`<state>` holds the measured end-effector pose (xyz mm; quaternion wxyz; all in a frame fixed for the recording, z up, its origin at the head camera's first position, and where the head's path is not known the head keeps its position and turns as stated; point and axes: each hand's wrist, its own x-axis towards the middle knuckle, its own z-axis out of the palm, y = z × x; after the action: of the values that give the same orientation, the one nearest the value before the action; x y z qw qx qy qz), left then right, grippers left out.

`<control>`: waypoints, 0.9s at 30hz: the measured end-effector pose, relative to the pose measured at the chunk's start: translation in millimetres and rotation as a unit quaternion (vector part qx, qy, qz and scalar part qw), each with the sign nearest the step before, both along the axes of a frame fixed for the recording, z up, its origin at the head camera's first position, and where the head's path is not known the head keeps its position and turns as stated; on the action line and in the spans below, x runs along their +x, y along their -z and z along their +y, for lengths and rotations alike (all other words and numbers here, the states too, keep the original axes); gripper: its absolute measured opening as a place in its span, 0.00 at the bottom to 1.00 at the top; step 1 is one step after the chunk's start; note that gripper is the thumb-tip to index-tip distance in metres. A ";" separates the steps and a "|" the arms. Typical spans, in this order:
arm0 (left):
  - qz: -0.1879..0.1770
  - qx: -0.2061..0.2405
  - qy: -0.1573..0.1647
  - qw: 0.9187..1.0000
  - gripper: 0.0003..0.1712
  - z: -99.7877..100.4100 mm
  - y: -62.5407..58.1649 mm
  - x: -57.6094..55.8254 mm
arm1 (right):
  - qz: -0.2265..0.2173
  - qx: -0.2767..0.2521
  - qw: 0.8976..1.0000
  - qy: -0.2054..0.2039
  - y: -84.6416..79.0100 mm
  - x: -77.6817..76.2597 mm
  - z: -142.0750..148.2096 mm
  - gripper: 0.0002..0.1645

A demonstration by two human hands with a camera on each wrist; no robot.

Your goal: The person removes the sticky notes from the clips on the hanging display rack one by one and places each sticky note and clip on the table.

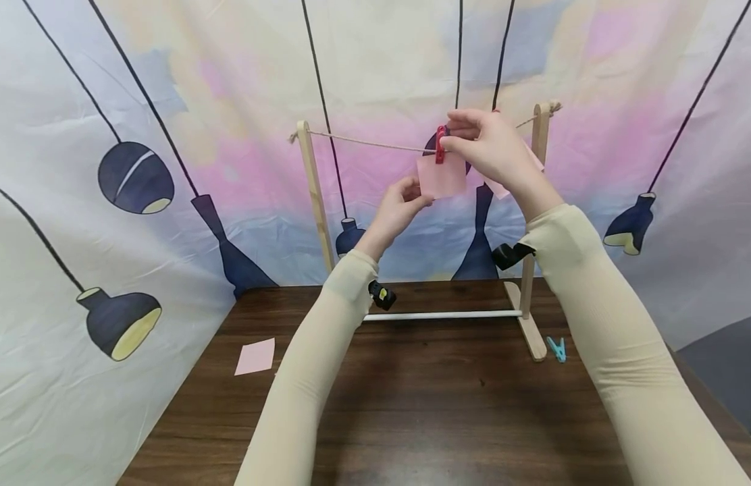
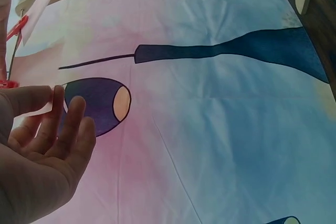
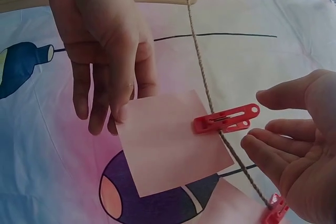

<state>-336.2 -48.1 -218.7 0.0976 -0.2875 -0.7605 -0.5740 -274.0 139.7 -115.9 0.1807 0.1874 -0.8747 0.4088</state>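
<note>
A square pink paper note [image 1: 442, 177] hangs on a thin rope [image 1: 375, 143], clipped at its top edge by a red clothespin [image 3: 226, 119]. My left hand [image 1: 394, 212] pinches the note's lower left corner between thumb and fingers. At the clothespin's handle end is my right hand [image 1: 494, 148]; the right wrist view shows its thumb and fingers spread apart, a small gap from the handles. Farther right along the rope, a second pink note [image 3: 236, 208] hangs from another red clothespin [image 3: 275, 211], partly hidden behind the right hand in the head view.
The rope runs between two wooden posts [image 1: 315, 189], joined low down by a white bar [image 1: 442, 315]. On the dark wooden table [image 1: 412, 412] lie a loose pink note [image 1: 255, 356] at left and a blue clothespin [image 1: 556, 349] by the right foot. A lamp-patterned cloth hangs behind.
</note>
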 end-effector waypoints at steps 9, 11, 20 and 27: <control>-0.017 0.029 0.014 0.999 0.12 -8.6 1.9 7.0 | -0.020 -0.001 1.000 0.005 -2.4 -7.9 -8.4 0.36; -0.019 0.028 0.018 0.999 0.12 -10.0 2.4 8.0 | -0.029 -0.008 1.000 0.003 -2.2 -8.7 -9.5 0.36; -0.019 0.017 0.022 0.999 0.13 -15.3 3.8 11.3 | -0.047 -0.067 0.997 -0.015 0.8 -13.8 -12.1 0.32; -0.014 0.014 0.020 1.000 0.13 -17.2 2.2 12.4 | -0.059 -0.102 0.992 -0.038 1.8 -17.5 -10.2 0.31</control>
<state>-323.8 -65.3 -221.0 0.0790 -0.2930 -0.7479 -0.5904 -291.6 129.5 -117.7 0.1316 0.1769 -0.8300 0.5123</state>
